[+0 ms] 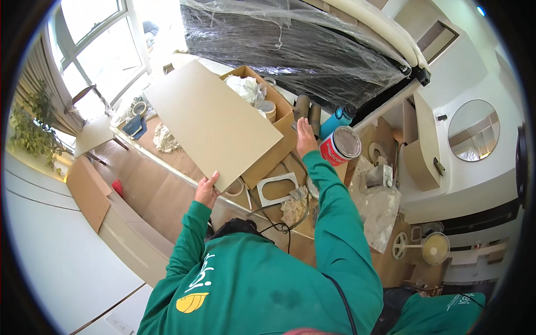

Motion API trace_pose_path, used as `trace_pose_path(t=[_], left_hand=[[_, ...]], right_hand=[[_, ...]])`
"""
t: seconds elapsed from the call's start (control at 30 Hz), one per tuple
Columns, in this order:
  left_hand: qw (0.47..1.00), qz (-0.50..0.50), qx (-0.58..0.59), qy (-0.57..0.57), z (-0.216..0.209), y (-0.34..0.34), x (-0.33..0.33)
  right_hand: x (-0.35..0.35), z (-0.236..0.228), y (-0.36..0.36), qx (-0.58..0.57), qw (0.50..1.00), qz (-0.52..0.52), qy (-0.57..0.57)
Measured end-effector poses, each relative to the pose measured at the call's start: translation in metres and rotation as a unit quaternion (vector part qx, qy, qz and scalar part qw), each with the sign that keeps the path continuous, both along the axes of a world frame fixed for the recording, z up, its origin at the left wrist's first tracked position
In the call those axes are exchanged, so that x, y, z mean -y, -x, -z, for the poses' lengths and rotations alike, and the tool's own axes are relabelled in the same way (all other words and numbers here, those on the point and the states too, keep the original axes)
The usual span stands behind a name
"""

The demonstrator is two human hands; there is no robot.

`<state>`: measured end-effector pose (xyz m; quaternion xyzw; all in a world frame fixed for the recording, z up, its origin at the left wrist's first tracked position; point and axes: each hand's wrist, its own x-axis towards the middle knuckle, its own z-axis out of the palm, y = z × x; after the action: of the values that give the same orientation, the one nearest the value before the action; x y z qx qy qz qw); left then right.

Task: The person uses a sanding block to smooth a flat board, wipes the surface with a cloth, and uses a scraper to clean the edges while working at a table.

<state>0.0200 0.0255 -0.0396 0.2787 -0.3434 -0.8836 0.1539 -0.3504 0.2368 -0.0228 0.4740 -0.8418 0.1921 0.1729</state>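
Observation:
A large flat beige panel (206,120) lies slanted across the front of an open cardboard box (285,120). My left hand (207,191) grips its near corner, thumb on the upper face and the other fingers mostly hidden. Farther right, my right hand (306,138) is open with fingers stretched out, holding nothing. It is nearest to the box's right side, two dark cylinders (302,106) and a red and white bucket (341,145). White wrapped material (243,88) and a tub (267,109) show inside the box.
Beside the bucket stands a blue bottle (336,120). A white frame (277,188), crumpled paper (294,209) and a tape roll (234,187) lie below the box. Plastic sheeting covers a dark panel (290,47) behind. Another person's green sleeve (441,314) shows lower right, near a fan (435,248).

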Motion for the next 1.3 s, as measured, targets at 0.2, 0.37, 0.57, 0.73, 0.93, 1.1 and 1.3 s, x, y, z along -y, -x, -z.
trace_pose_path(t=[0.2, 0.37, 0.57, 0.73, 0.93, 1.1, 1.3], left_hand=[[1.0, -0.012, -0.003, -0.011, -0.005, 0.0, -0.004], [1.0, 0.003, 0.007, -0.013, -0.007, 0.002, -0.006], [1.0, 0.005, 0.004, -0.007, -0.007, 0.0, 0.0], [1.0, 0.004, -0.001, -0.007, -0.004, 0.0, 0.0], [1.0, 0.023, -0.002, -0.003, -0.004, 0.0, 0.004], [1.0, 0.004, 0.009, -0.004, -0.004, -0.001, 0.001], [1.0, -0.005, 0.016, -0.004, -0.003, 0.0, 0.0]], right_hand=[[0.005, -0.011, -0.04, -0.026, 0.993, -0.117, -0.001], [0.014, 0.021, -0.081, -0.031, 0.997, -0.075, 0.006], [0.019, 0.007, -0.129, -0.036, 0.972, -0.229, -0.024], [0.017, 0.0, -0.123, -0.025, 0.978, -0.204, -0.045], [0.019, 0.006, -0.091, -0.003, 0.99, -0.142, -0.003], [0.015, -0.008, -0.123, -0.006, 0.95, -0.309, -0.044], [0.018, 0.008, -0.109, -0.005, 0.975, -0.22, -0.029]])
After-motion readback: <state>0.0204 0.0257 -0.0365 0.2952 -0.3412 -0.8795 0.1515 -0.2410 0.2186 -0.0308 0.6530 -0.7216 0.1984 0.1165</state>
